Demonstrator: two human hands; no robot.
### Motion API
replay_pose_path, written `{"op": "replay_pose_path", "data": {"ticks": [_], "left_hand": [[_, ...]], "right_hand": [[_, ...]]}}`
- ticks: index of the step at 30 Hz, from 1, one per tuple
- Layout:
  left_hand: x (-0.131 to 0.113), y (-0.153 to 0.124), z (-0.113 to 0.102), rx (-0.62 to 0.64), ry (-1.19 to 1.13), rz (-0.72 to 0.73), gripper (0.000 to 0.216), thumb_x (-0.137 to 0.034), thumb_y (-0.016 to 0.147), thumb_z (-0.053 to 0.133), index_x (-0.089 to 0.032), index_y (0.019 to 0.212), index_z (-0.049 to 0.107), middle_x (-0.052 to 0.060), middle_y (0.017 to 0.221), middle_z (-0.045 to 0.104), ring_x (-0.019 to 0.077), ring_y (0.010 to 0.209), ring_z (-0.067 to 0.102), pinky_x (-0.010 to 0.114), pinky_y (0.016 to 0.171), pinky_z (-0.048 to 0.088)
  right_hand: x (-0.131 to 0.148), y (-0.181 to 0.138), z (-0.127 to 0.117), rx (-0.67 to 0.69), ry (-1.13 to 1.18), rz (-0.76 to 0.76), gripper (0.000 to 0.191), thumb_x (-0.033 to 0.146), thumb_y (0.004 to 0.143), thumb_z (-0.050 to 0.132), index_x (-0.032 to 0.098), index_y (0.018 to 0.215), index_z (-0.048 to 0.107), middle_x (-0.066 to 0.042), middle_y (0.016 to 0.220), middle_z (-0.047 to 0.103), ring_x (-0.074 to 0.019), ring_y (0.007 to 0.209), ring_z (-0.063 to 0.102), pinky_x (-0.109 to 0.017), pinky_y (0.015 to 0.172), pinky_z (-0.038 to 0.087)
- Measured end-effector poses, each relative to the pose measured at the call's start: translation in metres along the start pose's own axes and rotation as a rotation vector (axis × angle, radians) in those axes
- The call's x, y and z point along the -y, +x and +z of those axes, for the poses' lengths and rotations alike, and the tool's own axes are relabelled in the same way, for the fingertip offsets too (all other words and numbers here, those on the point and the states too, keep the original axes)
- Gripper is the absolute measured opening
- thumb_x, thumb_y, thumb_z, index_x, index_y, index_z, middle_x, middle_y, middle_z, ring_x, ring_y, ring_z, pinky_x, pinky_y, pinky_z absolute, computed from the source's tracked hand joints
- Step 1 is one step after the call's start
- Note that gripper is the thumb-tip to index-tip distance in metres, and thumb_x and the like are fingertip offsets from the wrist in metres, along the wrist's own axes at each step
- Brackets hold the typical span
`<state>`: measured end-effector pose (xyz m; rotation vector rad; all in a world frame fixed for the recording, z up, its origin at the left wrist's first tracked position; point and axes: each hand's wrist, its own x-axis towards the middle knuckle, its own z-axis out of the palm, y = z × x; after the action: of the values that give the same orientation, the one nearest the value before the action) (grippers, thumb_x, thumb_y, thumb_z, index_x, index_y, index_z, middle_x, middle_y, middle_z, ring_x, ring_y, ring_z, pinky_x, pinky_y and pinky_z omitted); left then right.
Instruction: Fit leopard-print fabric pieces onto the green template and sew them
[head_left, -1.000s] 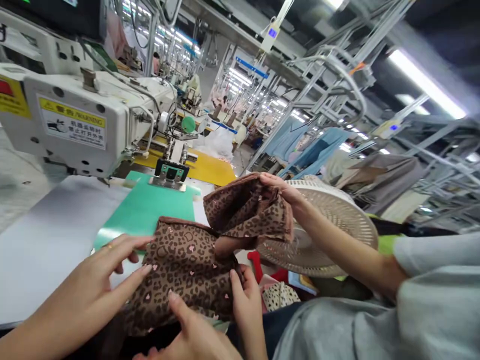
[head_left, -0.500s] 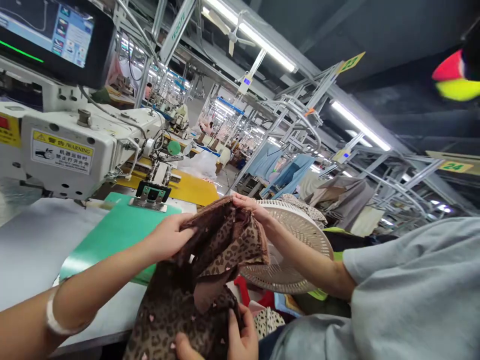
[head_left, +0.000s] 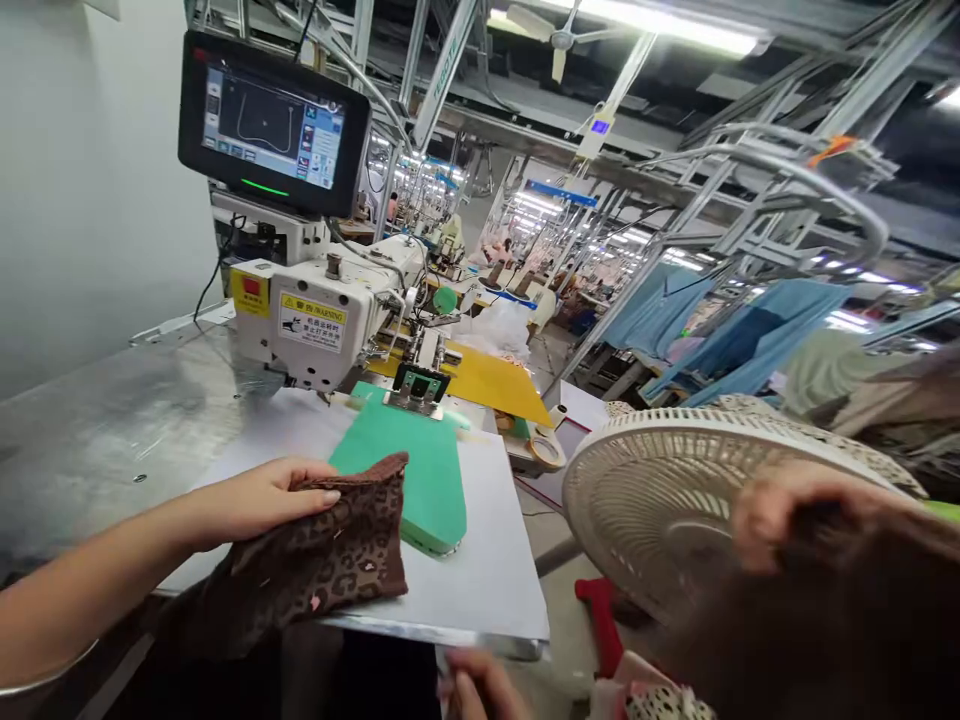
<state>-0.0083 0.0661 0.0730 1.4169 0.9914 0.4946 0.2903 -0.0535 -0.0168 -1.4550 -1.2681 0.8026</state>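
Left hand (head_left: 262,497) grips leopard-print cloth (head_left: 352,560) over the near edge of the surface (head_left: 172,440), short of the sewing machine (head_left: 315,300); handling only, no stitching under way, share done or left unclear. Green sheet (head_left: 420,470) just beyond. Blurred lower hand (head_left: 484,687), then blurred far-right hand (head_left: 787,505) at dark material (head_left: 840,620): whose, whether closed, can't tell.

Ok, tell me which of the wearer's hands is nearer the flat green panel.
Left: the left hand is just left of the panel. Two blurred hands sit farther off, one below, one far right; which is the wearer's right hand, I can't tell.
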Motion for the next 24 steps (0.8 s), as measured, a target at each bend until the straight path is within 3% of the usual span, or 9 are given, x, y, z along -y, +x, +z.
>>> {"op": "replay_pose_path", "data": {"ticks": [2, 5, 7, 8, 10, 12, 15, 18, 24], "left_hand": [[-0.002, -0.007, 0.001, 0.011, 0.128, 0.021, 0.034, -0.048, 0.084, 0.064, -0.027, 0.108, 0.077, 0.002, 0.111, 0.076, 0.0309, 0.108, 0.067, 0.031, 0.09, 0.055], [-0.016, -0.023, 0.005, 0.074, 0.287, 0.069, 0.026, -0.031, 0.082, 0.059, -0.028, 0.098, 0.079, 0.0, 0.097, 0.077, 0.0265, 0.094, 0.07, 0.025, 0.08, 0.054], [-0.027, -0.037, 0.004, 0.036, 0.423, 0.129, 0.027, -0.025, 0.078, 0.057, -0.03, 0.093, 0.079, -0.001, 0.09, 0.076, 0.0243, 0.088, 0.069, 0.023, 0.077, 0.052], [-0.032, -0.045, 0.002, -0.01, 0.491, 0.153, 0.026, -0.026, 0.077, 0.058, -0.03, 0.091, 0.079, -0.001, 0.088, 0.075, 0.024, 0.086, 0.068, 0.023, 0.077, 0.052], [-0.04, -0.062, -0.005, -0.111, 0.585, 0.152, 0.022, -0.032, 0.077, 0.059, -0.03, 0.088, 0.078, 0.0, 0.086, 0.075, 0.0246, 0.085, 0.067, 0.024, 0.075, 0.051], [-0.045, -0.077, -0.014, -0.187, 0.605, 0.105, 0.021, -0.04, 0.075, 0.061, -0.028, 0.081, 0.077, 0.001, 0.085, 0.074, 0.0256, 0.082, 0.066, 0.024, 0.07, 0.051], [-0.045, -0.088, -0.026, -0.226, 0.511, 0.058, 0.022, -0.043, 0.071, 0.065, -0.023, 0.069, 0.072, 0.002, 0.074, 0.067, 0.0229, 0.072, 0.06, 0.023, 0.06, 0.047], [-0.036, -0.076, -0.033, -0.187, 0.361, 0.09, 0.021, -0.04, 0.073, 0.066, -0.02, 0.067, 0.065, 0.0, 0.068, 0.057, 0.0181, 0.067, 0.052, 0.021, 0.058, 0.041], [-0.012, -0.018, -0.033, -0.29, 0.31, 0.135, 0.027, -0.043, 0.073, 0.068, -0.018, 0.069, 0.058, -0.003, 0.065, 0.049, 0.0146, 0.064, 0.045, 0.021, 0.057, 0.033]], "right_hand": [[0.012, 0.01, 0.02, 0.051, -0.061, -0.18, 0.028, 0.04, 0.092, 0.061, 0.026, 0.115, 0.069, -0.007, 0.107, 0.069, -0.0241, 0.099, 0.066, -0.037, 0.083, 0.058], [0.042, 0.052, 0.049, 0.169, -0.238, -0.517, 0.058, 0.024, 0.087, 0.061, 0.027, 0.144, 0.049, -0.012, 0.146, 0.047, -0.0286, 0.137, 0.043, -0.051, 0.113, 0.038], [0.065, 0.08, 0.059, 0.314, -0.29, -0.59, 0.057, 0.013, 0.072, 0.063, 0.025, 0.128, 0.062, -0.013, 0.152, 0.039, -0.0329, 0.142, 0.033, -0.054, 0.115, 0.03], [0.075, 0.089, 0.059, 0.404, -0.269, -0.566, 0.041, 0.011, 0.07, 0.061, 0.024, 0.108, 0.068, -0.011, 0.141, 0.05, -0.0316, 0.135, 0.041, -0.049, 0.111, 0.035], [0.09, 0.095, 0.052, 0.589, -0.144, -0.384, 0.008, 0.016, 0.07, 0.062, 0.022, 0.075, 0.06, -0.004, 0.096, 0.064, -0.023, 0.097, 0.059, -0.034, 0.085, 0.046], [0.098, 0.089, 0.036, 0.756, 0.045, -0.115, 0.021, 0.032, 0.075, 0.068, 0.022, 0.069, 0.05, 0.004, 0.066, 0.05, -0.0138, 0.063, 0.048, -0.025, 0.058, 0.036], [0.101, 0.079, 0.014, 0.891, 0.294, 0.106, 0.038, 0.053, 0.073, 0.074, 0.021, 0.08, 0.055, 0.005, 0.066, 0.049, -0.0114, 0.059, 0.04, -0.024, 0.055, 0.027], [0.099, 0.081, 0.008, 0.818, 0.302, 0.1, 0.039, 0.054, 0.075, 0.073, 0.019, 0.085, 0.059, 0.004, 0.071, 0.052, -0.0119, 0.064, 0.042, -0.024, 0.061, 0.03], [0.082, 0.108, 0.017, 0.373, -0.052, -0.096, 0.024, 0.04, 0.073, 0.067, 0.02, 0.07, 0.056, 0.004, 0.065, 0.048, -0.013, 0.066, 0.042, -0.025, 0.06, 0.029]]}}
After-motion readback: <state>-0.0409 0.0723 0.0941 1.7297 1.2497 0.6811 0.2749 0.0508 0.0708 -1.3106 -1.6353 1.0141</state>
